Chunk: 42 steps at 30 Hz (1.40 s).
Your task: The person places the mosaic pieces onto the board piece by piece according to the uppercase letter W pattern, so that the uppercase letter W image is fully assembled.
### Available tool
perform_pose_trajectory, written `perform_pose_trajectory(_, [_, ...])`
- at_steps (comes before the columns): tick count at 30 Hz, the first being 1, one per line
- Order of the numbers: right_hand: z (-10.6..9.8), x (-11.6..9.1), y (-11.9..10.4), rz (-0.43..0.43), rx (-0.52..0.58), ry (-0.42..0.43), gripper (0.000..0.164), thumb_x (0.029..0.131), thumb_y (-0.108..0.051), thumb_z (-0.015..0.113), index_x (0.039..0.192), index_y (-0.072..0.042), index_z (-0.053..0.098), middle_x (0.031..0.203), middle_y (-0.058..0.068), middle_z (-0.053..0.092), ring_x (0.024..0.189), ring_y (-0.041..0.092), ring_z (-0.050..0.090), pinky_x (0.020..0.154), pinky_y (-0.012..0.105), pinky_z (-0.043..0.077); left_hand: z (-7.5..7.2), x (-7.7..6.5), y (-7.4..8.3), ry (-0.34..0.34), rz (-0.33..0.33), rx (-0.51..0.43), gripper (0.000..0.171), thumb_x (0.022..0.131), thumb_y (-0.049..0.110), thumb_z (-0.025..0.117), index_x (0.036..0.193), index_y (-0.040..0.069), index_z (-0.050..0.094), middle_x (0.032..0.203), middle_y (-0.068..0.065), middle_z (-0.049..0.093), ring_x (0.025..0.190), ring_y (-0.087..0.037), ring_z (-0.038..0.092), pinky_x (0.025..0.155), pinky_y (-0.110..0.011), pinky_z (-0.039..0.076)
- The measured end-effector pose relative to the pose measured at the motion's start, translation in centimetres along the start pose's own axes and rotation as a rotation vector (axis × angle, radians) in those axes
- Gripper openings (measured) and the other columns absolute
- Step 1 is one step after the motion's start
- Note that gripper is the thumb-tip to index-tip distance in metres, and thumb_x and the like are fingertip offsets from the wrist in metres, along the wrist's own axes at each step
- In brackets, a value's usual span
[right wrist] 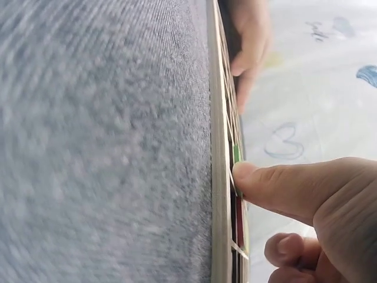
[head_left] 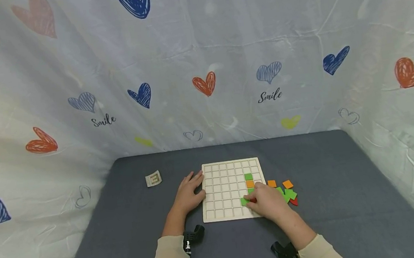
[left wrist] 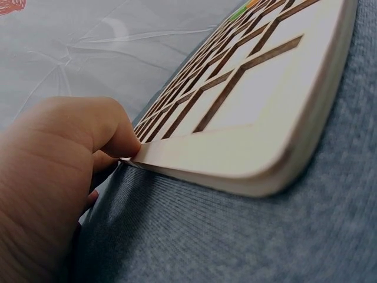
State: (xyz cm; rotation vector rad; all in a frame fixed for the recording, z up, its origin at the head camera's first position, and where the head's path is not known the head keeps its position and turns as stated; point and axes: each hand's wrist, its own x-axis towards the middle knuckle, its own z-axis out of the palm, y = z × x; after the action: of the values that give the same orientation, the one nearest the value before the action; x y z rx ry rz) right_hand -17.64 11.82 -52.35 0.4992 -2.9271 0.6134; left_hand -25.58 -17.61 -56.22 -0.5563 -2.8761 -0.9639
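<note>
A pale wooden grid board (head_left: pixel 221 191) lies flat on the dark table. My left hand (head_left: pixel 189 195) rests at its left edge, fingers extended, the thumb touching the rim; the left wrist view shows a bent digit against that rim. Over the board's lower right part, my right hand (head_left: pixel 270 201) pinches a green square tile (head_left: pixel 244 201) at a grid cell. In the right wrist view its thumb lies on the green tile (right wrist: pixel 237 154), beside a red tile (right wrist: pixel 239 221). Above, a green tile (head_left: pixel 248 176) and an orange tile (head_left: pixel 250 183) sit in cells. Another green tile is partly hidden.
Right of the board lie loose green tiles (head_left: pixel 290 193), orange tiles (head_left: pixel 288 184) and a red piece (head_left: pixel 294 201). A small printed piece of paper (head_left: pixel 153 179) lies at the table's back left. A heart-printed curtain (head_left: pixel 228 113) hangs behind the table.
</note>
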Motion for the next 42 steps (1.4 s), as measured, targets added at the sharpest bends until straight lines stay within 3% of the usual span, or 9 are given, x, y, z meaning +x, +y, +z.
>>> perform_pose_trajectory(10, [-0.1, -0.1, 0.1, 0.005, -0.020, -0.010, 0.024, 0.083, -0.025, 0.086, 0.107, -0.021, 0.085, 0.076, -0.005, 0.046, 0.057, 0.011, 0.037, 0.047, 0.025, 0.035, 0.1, -0.1, 0.1, 0.008, 0.007, -0.006, 0.060, 0.094, 0.023, 0.056, 0.153, 0.009, 0.051, 0.160, -0.001, 0.042, 0.154, -0.031, 0.024, 0.128, -0.051, 0.014])
perform_pose_trajectory(16, [-0.7, 0.1, 0.5, -0.020, 0.052, -0.033, 0.032, 0.085, -0.026, 0.084, 0.116, -0.018, 0.082, 0.079, -0.004, 0.046, 0.056, 0.011, 0.036, 0.047, 0.025, 0.034, 0.1, -0.1, 0.1, 0.006, 0.010, -0.017, 0.060, 0.094, 0.023, 0.057, 0.153, 0.009, 0.051, 0.160, -0.001, 0.043, 0.154, -0.031, 0.025, 0.128, -0.050, 0.013])
perform_pose_trajectory(21, [-1.8, 0.2, 1.2, -0.029, 0.108, 0.009, 0.035, 0.088, -0.026, 0.082, 0.120, -0.015, 0.080, 0.082, -0.003, 0.050, 0.060, 0.009, 0.037, 0.050, 0.024, 0.037, 0.1, -0.1, 0.1, 0.006, 0.009, -0.018, 0.060, 0.094, 0.023, 0.057, 0.153, 0.009, 0.051, 0.160, 0.000, 0.043, 0.154, -0.031, 0.025, 0.128, -0.050, 0.013])
perform_pose_trajectory(30, [-3.6, 0.1, 3.4, 0.065, 0.172, 0.026, 0.040, 0.088, -0.027, 0.082, 0.126, -0.015, 0.077, 0.080, 0.004, 0.045, 0.062, 0.015, 0.035, 0.052, 0.026, 0.032, 0.0, -0.1, 0.1, 0.003, 0.010, -0.017, 0.060, 0.094, 0.023, 0.057, 0.153, 0.009, 0.051, 0.160, -0.001, 0.042, 0.154, -0.030, 0.025, 0.128, -0.050, 0.013])
perform_pose_trajectory(42, [-4.7, 0.0, 6.6, 0.139, 0.209, 0.014, 0.045, 0.087, -0.022, 0.083, 0.130, -0.010, 0.074, 0.086, 0.008, 0.049, 0.067, 0.018, 0.037, 0.056, 0.031, 0.033, -0.1, -0.2, 0.2, 0.009, 0.008, -0.029, 0.060, 0.095, 0.022, 0.056, 0.153, 0.008, 0.051, 0.160, -0.002, 0.042, 0.154, -0.032, 0.024, 0.128, -0.053, 0.013])
